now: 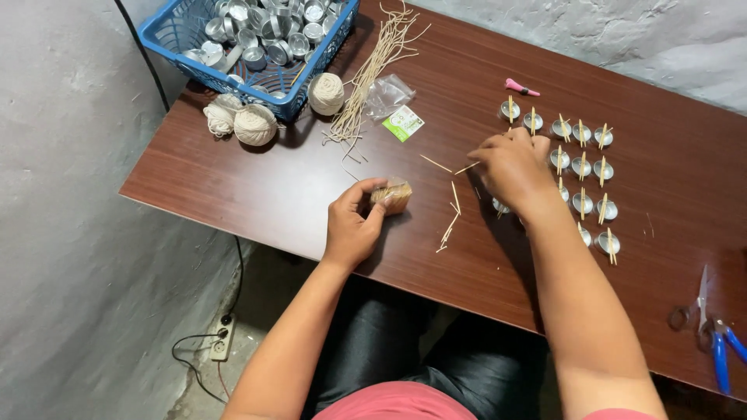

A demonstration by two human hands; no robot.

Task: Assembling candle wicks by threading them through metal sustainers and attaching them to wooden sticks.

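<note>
— Rough grey plaster walls are seen around a dark brown wooden table (257, 187), with a white power strip (221, 343) and black cable on the floor to the left. What is laid out on the table, from the biggest thing down?

— At the far left corner a blue plastic basket (167, 27) is filled with small empty metal cups. Just in front of it three balls of pale string (255, 124) are set, and beside them a loose bundle of cut wicks (372, 74) is spread toward the table's far edge. A clear plastic bag (387, 95) and a small green-and-white packet (403, 123) lie next to the wicks. Blue-handled scissors (717, 342) are placed at the near right edge, and a small pink object (520, 86) lies further back.

— And the hands?

— The left hand (350, 225) is closed around a small bundle of wooden sticks (393, 196), held between thumb and fingers just above the table's middle. The right hand (512, 167) is curled, fingers bent down at the left edge of rows of metal cups (582, 167) — each cup crossed by a stick. What the fingertips pinch cannot be told. Loose sticks (451, 222) lie scattered between the two hands.
</note>
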